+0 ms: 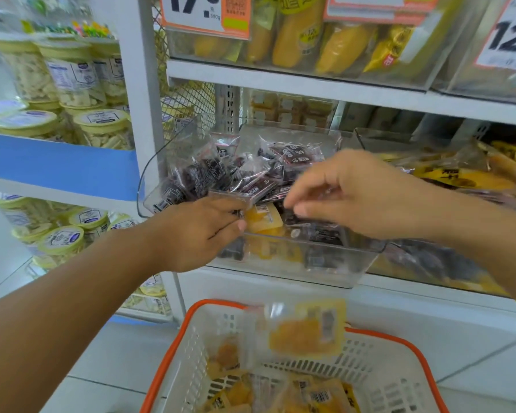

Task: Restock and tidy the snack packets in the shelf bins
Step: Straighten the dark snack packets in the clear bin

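A clear shelf bin (334, 263) holds several dark purple snack packets (289, 156) and a few yellow packets. My left hand (200, 234) reaches into the bin's front and pinches the edge of a yellow packet (264, 219) between thumb and fingers. My right hand (355, 195) hovers over the dark packets with its fingers loosely curled downward, and I see nothing held in it. Another yellow packet (306, 332), blurred, is in mid-air below the bin and above the basket. A white basket with an orange rim (173, 347) stands below, with several yellow packets (239, 391) inside.
To the right, a neighbouring bin holds yellow snack bags (459, 177). The shelf above carries bins of yellow packets (295, 40) with price signs (206, 10). Yellow-lidded jars (72, 73) fill the shelves at left, behind a white upright post (137, 84).
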`<state>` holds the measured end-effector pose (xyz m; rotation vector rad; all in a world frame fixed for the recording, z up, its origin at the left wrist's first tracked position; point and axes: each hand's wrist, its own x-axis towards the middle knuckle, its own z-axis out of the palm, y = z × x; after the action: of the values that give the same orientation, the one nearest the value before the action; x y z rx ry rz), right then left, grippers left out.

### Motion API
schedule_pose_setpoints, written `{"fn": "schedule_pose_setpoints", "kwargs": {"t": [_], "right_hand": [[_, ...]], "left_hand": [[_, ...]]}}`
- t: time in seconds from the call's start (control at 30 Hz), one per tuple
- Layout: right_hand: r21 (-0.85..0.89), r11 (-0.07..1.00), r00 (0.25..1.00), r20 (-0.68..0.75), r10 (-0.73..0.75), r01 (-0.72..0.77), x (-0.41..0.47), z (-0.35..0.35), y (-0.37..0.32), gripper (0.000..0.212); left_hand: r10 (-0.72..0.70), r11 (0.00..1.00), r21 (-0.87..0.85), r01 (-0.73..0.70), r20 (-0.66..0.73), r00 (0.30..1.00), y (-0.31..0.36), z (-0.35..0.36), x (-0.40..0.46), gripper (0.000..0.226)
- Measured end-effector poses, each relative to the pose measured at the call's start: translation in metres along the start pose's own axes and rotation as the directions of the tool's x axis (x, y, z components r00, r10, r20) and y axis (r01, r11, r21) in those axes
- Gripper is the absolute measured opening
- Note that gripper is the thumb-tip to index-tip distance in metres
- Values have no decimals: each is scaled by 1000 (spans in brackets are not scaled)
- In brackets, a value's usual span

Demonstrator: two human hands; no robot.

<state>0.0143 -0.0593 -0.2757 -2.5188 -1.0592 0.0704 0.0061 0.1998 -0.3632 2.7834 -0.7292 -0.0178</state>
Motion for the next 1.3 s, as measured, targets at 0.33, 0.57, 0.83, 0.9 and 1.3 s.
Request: {"fn": "schedule_pose_setpoints", "kwargs": {"t": [0.33, 0.57, 0.83, 0.9, 1.3], "right_hand": [[-639, 691, 865, 500, 37, 339, 91, 75, 50, 119], [-764, 496, 907, 397, -142, 412, 102, 97, 53, 27], [-605, 754, 954, 283, -96, 255, 105, 82, 54, 15], [-529, 820, 961, 263, -86, 218, 106, 68, 53, 8], [-140, 990, 999, 37, -3, 9, 66, -15, 39, 17]], "left_hand": [[-100, 995, 26, 98, 69, 993, 8, -5, 0, 48], [-126, 992, 35, 124, 75, 989, 8, -5, 0, 50], [-172, 983, 75, 169, 35, 984, 7, -9, -7, 59], [-189, 979, 83, 186, 25, 982, 7, -9, -8, 64], [-256, 967, -24, 255, -149, 955, -1, -2, -4, 85]]}}
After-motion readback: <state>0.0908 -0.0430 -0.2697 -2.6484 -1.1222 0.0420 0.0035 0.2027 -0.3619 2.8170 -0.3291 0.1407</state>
